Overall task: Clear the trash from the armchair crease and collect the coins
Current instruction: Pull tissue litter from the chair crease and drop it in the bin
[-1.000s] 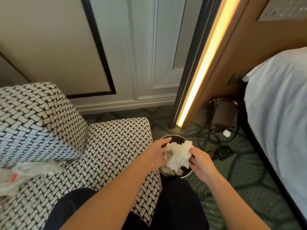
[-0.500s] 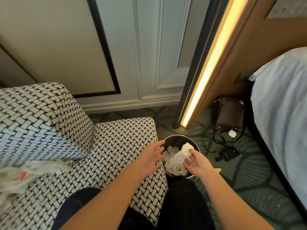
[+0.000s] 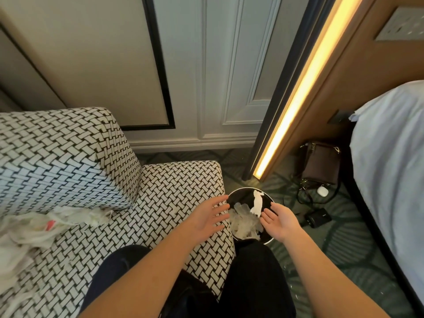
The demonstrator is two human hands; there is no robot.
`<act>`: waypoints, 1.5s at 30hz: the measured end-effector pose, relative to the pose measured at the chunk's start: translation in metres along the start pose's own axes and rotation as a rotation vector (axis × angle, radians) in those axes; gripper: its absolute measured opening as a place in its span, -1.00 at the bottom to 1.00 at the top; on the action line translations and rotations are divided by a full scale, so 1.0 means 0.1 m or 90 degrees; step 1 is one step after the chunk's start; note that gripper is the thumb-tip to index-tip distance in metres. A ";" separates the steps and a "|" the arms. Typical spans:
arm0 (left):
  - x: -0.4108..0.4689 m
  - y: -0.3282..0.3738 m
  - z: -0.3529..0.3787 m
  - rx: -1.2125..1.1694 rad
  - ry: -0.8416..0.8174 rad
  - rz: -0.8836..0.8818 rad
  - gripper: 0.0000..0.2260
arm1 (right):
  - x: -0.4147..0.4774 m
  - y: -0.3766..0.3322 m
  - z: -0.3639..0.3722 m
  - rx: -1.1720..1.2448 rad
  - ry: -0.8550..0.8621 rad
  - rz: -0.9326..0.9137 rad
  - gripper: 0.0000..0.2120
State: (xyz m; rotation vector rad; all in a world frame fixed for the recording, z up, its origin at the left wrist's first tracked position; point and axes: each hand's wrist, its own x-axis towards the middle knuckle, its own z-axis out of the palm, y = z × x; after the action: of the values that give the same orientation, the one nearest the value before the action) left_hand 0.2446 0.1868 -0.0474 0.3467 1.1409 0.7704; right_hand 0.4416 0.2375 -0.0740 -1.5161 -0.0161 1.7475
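Note:
A black round bin (image 3: 243,193) stands on the floor beside the armchair's right corner, with crumpled white tissue (image 3: 244,222) inside and a white strip (image 3: 257,204) against its wall. My left hand (image 3: 206,216) hovers over the seat edge at the bin's left rim, fingers straight and spread, holding nothing. My right hand (image 3: 281,220) is over the bin's right side, palm up, fingers relaxed, empty. The black-and-white woven armchair (image 3: 160,203) has more white plastic trash (image 3: 46,226) lying in its crease at the left. No coins are visible.
A bed (image 3: 390,168) with white sheets fills the right side. On the green carpet near it sit a brown bag (image 3: 321,164), a white earbud case (image 3: 322,191), black cables and a black adapter (image 3: 317,218). A lit yellow strip (image 3: 298,92) runs up the wall panel.
Both hands held a crumpled tissue over the bin one second ago. They have let it go into the bin and now are spread apart, empty.

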 end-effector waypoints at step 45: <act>-2.40 -1.53 -3.29 0.481 0.766 0.073 -0.51 | -1.83 3.57 2.14 -0.572 -0.543 0.130 -0.71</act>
State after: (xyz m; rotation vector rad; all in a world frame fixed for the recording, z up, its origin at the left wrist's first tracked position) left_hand -0.0452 -0.1312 -0.1095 0.5986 2.5816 0.5945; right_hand 0.0592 -0.0058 -0.0393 -1.1874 -1.2506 2.6143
